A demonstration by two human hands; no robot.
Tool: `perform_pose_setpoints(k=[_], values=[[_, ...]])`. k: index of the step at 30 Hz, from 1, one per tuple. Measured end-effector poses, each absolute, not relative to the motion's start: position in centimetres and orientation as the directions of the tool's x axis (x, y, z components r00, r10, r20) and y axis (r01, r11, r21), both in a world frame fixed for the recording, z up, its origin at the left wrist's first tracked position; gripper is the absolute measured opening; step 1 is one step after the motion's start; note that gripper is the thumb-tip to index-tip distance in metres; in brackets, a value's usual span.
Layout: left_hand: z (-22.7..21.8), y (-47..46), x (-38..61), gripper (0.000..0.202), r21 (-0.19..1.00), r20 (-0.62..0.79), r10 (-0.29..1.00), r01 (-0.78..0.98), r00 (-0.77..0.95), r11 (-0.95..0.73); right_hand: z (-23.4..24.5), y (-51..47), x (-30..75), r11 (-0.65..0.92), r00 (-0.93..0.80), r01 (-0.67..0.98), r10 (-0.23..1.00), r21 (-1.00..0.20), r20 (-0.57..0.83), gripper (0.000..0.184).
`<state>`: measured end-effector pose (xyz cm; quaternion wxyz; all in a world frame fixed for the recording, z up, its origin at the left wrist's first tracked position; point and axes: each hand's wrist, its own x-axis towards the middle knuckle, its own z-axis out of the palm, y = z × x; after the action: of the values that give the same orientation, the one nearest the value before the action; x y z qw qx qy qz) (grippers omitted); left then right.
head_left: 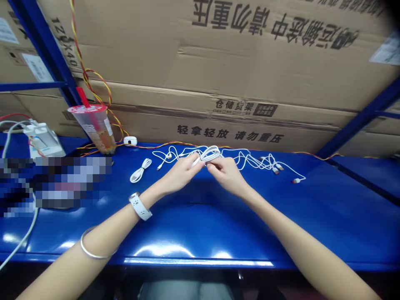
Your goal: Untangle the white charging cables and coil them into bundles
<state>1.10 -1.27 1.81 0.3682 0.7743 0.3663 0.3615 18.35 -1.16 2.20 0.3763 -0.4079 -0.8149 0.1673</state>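
Head view showed the left hand pinching a coiled cable, the right hand at its edge, grip unclear, seemingly mid-bundling, the next move needing steady loops.

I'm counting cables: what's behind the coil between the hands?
Loose white USB cables show either side on the blue tabletop; whatever's directly behind the cable coil, left hand and right hand is covered.

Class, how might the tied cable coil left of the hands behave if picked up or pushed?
The tied cable coil would probably lift whole, since a dark tie cinches its middle. Thin and looped, it would likely flex. Lying flat on the glossy blue table, it may slide rather than roll.
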Motion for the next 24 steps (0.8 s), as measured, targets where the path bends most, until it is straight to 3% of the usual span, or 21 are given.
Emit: perform_pose_setpoints(k=[4,9,13,17,21,24], values=[[1.8,-1.2,1.3,0.026,0.786,0.335,0.842,0.367,0.423,-0.497,1.5,-1.4,17.6,0.531,-0.31,0.442,0.847,-0.723,0.433,0.027],[1.4,-1.0,1.9,0.02,0.647,0.403,0.824,0.512,0.399,-0.565,0.9,-2.4,16.9,0.473,-0.119,0.476,0.87,-0.742,0.479,0.029],[1.1,-0.7,1.9,0.017,0.572,0.366,0.834,0.608,0.413,-0.551,0.5,-3.0,16.5,0.46,-0.073,0.527,0.862,-0.715,0.501,0.028],[1.1,-0.7,1.5,0.023,0.488,0.284,0.838,0.681,0.467,-0.545,0.1,-2.8,16.6,0.485,-0.117,0.639,0.829,-0.597,0.547,0.025],[1.2,-1.3,1.5,0.027,0.295,0.187,0.834,0.78,0.52,-0.552,-0.1,-2.6,16.7,0.492,-0.192,0.714,0.822,-0.498,0.536,0.026],[1.0,-1.6,2.0,0.027,0.152,0.162,0.863,0.852,0.479,-0.501,0.1,-2.6,16.6,0.466,-0.187,0.692,0.853,-0.551,0.487,0.027]])
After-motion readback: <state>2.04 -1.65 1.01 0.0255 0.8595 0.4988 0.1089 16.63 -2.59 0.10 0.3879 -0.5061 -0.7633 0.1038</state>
